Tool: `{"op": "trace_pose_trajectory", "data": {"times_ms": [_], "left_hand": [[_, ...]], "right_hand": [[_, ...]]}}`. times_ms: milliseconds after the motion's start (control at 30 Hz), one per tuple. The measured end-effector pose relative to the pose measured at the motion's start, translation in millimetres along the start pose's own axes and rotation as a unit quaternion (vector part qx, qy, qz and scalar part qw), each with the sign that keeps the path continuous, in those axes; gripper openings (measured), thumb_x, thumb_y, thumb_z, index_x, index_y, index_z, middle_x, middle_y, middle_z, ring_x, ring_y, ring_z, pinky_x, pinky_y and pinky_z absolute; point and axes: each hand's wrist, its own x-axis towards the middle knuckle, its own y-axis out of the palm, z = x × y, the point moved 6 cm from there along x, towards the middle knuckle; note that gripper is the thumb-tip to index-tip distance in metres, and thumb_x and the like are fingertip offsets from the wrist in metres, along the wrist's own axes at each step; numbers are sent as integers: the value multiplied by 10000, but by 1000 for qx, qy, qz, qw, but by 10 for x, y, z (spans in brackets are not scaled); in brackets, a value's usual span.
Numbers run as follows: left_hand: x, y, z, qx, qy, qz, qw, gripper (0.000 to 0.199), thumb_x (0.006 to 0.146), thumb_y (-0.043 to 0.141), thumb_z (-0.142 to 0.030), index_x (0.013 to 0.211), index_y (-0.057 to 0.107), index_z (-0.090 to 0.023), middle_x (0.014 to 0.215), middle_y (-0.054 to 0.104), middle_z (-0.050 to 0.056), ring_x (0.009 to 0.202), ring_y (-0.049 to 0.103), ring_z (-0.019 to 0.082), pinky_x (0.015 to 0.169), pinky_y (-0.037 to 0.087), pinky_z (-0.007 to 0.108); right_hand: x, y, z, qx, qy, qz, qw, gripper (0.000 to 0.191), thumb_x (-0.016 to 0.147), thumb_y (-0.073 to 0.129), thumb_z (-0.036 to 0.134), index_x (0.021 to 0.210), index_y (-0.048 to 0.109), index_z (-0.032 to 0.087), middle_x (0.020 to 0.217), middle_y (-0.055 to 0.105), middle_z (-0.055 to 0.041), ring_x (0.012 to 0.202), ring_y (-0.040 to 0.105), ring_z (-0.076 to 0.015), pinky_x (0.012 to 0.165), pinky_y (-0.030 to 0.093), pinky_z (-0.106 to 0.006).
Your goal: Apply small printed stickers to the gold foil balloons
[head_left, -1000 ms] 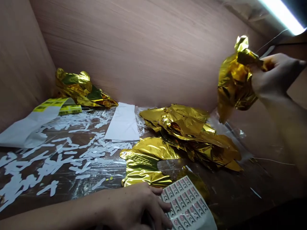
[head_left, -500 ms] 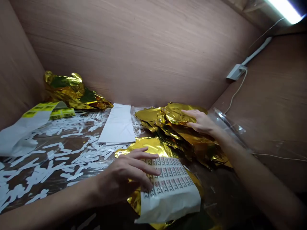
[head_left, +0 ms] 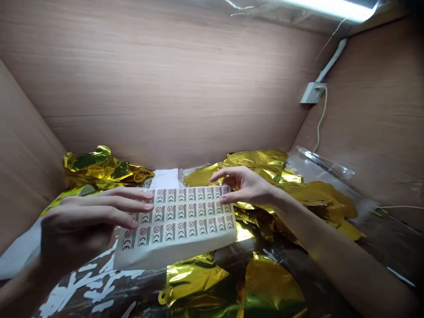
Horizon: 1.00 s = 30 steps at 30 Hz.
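Both my hands hold a white pad of label sheets point(head_left: 179, 225) above the gold foil, printed with rows of red prohibition symbols and black marks. My left hand point(head_left: 89, 216) lies across its left part, fingers over the printed face. My right hand point(head_left: 243, 187) pinches the far right corner between thumb and fingers. Beneath the pad lies a gold foil sheet point(head_left: 198, 278), and a pile of gold foil pieces point(head_left: 258, 161) stands behind my right hand. Part of the foil is hidden by the pad.
Crumpled gold foil point(head_left: 96, 165) sits in the back left corner, near white paper point(head_left: 164, 179). White cut scraps point(head_left: 89, 282) lie at lower left. A clear plastic bag point(head_left: 318, 161) lies at right. Wood-panel walls surround the bench, with a wall socket point(head_left: 312, 92) and lamp point(head_left: 331, 6).
The pad has risen off the foil and turned squarer to me, now held by both hands. My right hand has left the foil pile for the pad. The view has tilted upward.
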Motion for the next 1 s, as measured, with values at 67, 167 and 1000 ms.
{"op": "trace_pose_trajectory", "data": {"times_ms": [67, 167, 1000], "left_hand": [[73, 112, -93, 24, -9, 4, 1000, 231, 835, 797, -467, 894, 765, -246, 947, 808, 75, 1041, 741, 298, 942, 604, 471], [107, 326, -241, 50, -24, 20, 998, 303, 812, 817, -480, 995, 756, -247, 995, 802, 72, 1040, 740, 295, 965, 587, 474], [-129, 456, -208, -57, -112, -23, 992, 338, 836, 793, -67, 1132, 725, -215, 891, 734, -16, 733, 637, 121, 788, 519, 342]], "right_hand": [[-42, 130, 64, -29, -21, -17, 999, 528, 722, 902, 285, 1167, 664, 128, 779, 681, 3, 680, 631, -109, 626, 530, -233], [-93, 441, 198, -89, -45, -8, 995, 433, 764, 870, 282, 1114, 652, 151, 818, 709, -15, 700, 653, -123, 623, 523, -244], [-261, 790, 449, -101, -131, -204, 965, 236, 813, 813, 185, 1047, 788, 187, 862, 804, -17, 737, 760, -161, 714, 639, -276]]}}
